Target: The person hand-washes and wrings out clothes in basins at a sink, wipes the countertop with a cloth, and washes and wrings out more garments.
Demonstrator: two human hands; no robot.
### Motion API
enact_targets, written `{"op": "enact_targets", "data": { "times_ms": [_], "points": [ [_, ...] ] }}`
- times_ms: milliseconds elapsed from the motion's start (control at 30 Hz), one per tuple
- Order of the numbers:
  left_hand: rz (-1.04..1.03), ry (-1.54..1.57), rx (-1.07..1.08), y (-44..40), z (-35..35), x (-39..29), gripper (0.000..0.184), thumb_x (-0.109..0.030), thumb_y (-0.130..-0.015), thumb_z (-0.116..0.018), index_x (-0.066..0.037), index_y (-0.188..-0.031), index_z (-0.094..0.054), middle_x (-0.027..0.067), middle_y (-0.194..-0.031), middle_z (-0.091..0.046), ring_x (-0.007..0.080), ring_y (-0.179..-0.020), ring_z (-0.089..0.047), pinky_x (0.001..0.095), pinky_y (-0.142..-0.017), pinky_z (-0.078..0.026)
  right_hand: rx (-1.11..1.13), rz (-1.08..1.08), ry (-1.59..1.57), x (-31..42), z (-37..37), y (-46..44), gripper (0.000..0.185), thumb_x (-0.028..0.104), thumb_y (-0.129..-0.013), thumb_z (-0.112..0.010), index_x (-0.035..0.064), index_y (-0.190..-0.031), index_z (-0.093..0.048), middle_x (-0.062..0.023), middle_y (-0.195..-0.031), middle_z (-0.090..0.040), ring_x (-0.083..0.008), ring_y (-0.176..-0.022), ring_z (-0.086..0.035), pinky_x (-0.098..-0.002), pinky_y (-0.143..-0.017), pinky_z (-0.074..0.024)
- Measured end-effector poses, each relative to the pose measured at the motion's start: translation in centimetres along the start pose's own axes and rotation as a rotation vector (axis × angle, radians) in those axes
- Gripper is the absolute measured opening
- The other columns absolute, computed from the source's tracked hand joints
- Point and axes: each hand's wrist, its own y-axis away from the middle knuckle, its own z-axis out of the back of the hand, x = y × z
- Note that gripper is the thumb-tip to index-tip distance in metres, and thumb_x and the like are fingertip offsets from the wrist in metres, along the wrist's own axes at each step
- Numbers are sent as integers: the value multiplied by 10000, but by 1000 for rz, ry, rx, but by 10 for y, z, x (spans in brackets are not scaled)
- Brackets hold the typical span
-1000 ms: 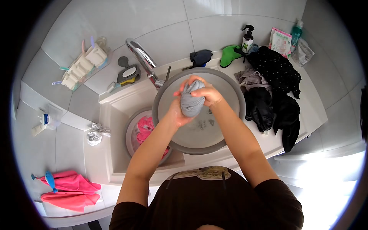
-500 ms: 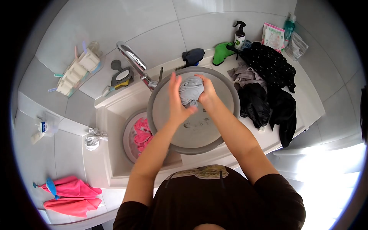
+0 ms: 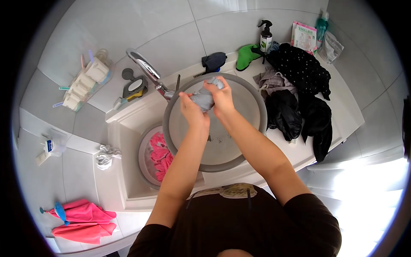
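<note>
A bunched grey cloth [image 3: 203,100] is gripped by both my hands over a wide grey basin [image 3: 264,118]. My left hand [image 3: 195,112] is closed around its lower left end, palm turned up. At the upper right end my right hand [image 3: 222,97] wraps its fingers over the cloth. Below them, the basin floor shows a few dark marks. Partly under the wide basin, a smaller basin [image 3: 140,158] sits in the sink [image 3: 128,188] with wet-looking pink cloth [image 3: 160,156] in it.
A chrome faucet [image 3: 147,68] rises behind the basin's left side. Black clothes [image 3: 283,115] and a dotted black garment [image 3: 299,68] lie on the right counter, near a spray bottle [image 3: 266,37] and green cloth [image 3: 246,57]. Pink towels [image 3: 85,213] hang at lower left.
My left hand has gone from spread fingers beside the cloth to closed around it. The balled cloth is now drawn out longer between both hands, slightly to the left.
</note>
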Motion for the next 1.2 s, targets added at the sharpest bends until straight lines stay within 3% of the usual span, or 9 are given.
{"op": "enact_targets", "data": {
  "times_ms": [100,200,300,500,600,800,900,1133,1200],
  "points": [
    [302,230,-7,-6,7,3,333,-339,-973,-348,-78,-1146,-464,88,-1121,-525,230,-1094,-535,403,-939,-436,131,97,343,8,-10,10,234,-27,-726,-689,82,-904,-583,-78,-973,-649,-220,-927,-607,-385,-800,-496],
    [466,292,254,-5,17,-2,301,-273,-939,-358,-96,-1148,-485,91,-1137,-533,231,-1092,-549,434,-944,-445,396,804,877,5,-14,11,232,-14,-609,-701,46,-795,-576,-81,-882,-648,-259,-840,-620,-374,-730,-501],
    [523,279,425,-21,43,4,284,-230,-901,-419,-123,-1151,-500,83,-1135,-548,232,-1082,-561,442,-921,-465,494,744,1095,14,-23,27,239,23,-571,-697,50,-773,-573,-93,-811,-607,-300,-784,-600,-370,-682,-492],
    [697,176,272,-12,78,6,255,-255,-879,-516,-176,-1121,-527,25,-1094,-572,189,-1025,-581,407,-858,-500,752,567,1148,9,-21,31,237,70,-556,-690,57,-757,-565,-94,-777,-575,-311,-749,-580,-384,-643,-469],
    [735,162,370,-3,86,-2,277,-291,-867,-587,-158,-1106,-538,18,-1086,-603,182,-1002,-610,366,-821,-532,852,498,1157,8,-22,36,232,79,-559,-680,53,-754,-557,-94,-773,-571,-315,-750,-573,-387,-635,-455],
    [746,-121,119,24,69,-33,287,-366,-905,-521,-196,-1136,-534,29,-1121,-587,217,-993,-601,414,-789,-536,953,332,1060,3,-19,35,214,125,-574,-679,80,-761,-587,-101,-750,-590,-313,-715,-591,-379,-631,-465],
    [757,-245,136,29,71,-41,275,-321,-911,-443,-178,-1122,-546,36,-1059,-606,212,-927,-626,396,-734,-535,1003,195,965,2,-19,37,231,78,-620,-695,38,-742,-503,-49,-715,-481,-172,-684,-470,-312,-618,-402],
    [801,-254,204,22,88,-39,293,-385,-909,-469,-194,-1116,-549,36,-1071,-609,225,-973,-605,433,-714,-543,1055,118,877,8,-23,39,221,80,-621,-696,27,-750,-526,-68,-687,-502,-166,-658,-486,-324,-615,-421],
    [799,-213,275,20,97,-36,290,-343,-895,-472,-178,-1119,-553,45,-1080,-608,240,-977,-610,452,-714,-539,1034,249,922,9,-28,45,241,94,-639,-714,31,-772,-522,-77,-719,-497,-177,-690,-487,-325,-637,-418]
  ]
}}
